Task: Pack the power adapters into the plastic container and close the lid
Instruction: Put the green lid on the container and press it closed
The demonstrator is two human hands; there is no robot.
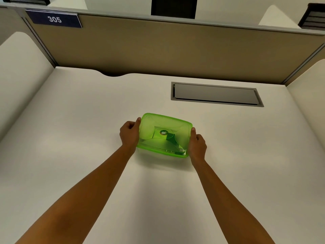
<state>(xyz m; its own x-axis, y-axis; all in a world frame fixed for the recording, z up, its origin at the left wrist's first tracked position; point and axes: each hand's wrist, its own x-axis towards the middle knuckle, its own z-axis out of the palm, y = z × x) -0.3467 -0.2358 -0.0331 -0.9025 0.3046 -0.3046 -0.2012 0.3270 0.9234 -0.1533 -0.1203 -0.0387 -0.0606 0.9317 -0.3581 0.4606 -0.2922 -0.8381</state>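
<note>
A translucent green plastic container (151,124) sits in the middle of the white desk with its green lid on top; a round logo sticker marks the lid's centre. Through the lid I make out a dark shape with small prongs (175,148) near the front right corner, likely a power adapter. My left hand (129,133) grips the container's left edge, thumb on the rim. My right hand (197,144) grips the right edge the same way. Both arms reach in from the bottom of the view.
The white desk (88,138) is walled by tan cubicle partitions. A grey cable hatch (216,94) is set into the desk behind and right of the container. A notch (113,74) cuts the desk's far edge. A "305" sign (54,19) hangs top left.
</note>
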